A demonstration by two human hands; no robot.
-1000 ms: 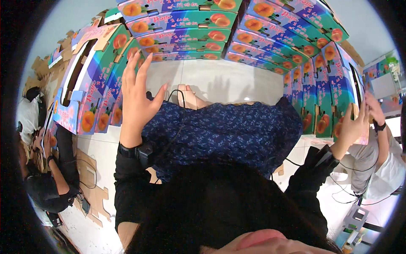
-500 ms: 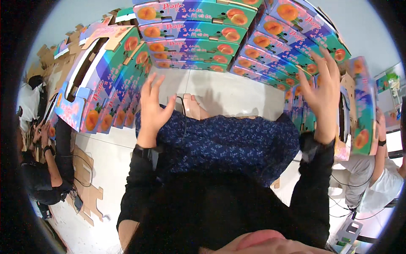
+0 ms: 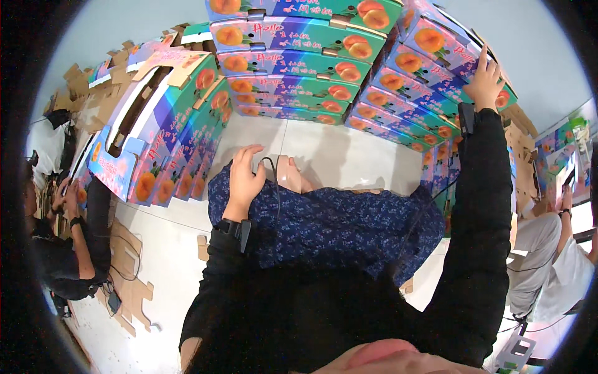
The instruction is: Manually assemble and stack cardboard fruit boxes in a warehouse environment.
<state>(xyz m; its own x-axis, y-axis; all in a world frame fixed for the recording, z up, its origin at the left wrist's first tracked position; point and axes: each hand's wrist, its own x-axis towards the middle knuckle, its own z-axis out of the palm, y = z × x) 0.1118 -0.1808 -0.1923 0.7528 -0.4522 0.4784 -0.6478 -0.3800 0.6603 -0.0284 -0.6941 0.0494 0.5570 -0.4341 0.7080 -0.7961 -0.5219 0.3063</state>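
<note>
My right hand (image 3: 484, 84) reaches far forward to the right, its fingers stretched out at the top end of a stack of peach-printed cardboard boxes (image 3: 430, 43). It seems to touch the top box, though the contact is partly hidden. My left hand (image 3: 246, 177) hovers above my lap, fingers loosely bent and thumb apart, with nothing in it. Under it lies the dark blue floral cloth (image 3: 330, 218) over my legs. Both wrists carry black bands.
Another tall stack of printed boxes (image 3: 299, 62) stands straight ahead, and a third stack (image 3: 156, 124) to the left. Flattened cardboard (image 3: 134, 280) lies on the pale floor (image 3: 162, 237). Co-workers sit at the left (image 3: 68, 243) and right (image 3: 554, 249), the right one near a printed box.
My right hand has moved forward to the right stack. My left hand has dropped nearer my lap, its fingers more bent. The co-worker's box at the right has moved away to the right.
</note>
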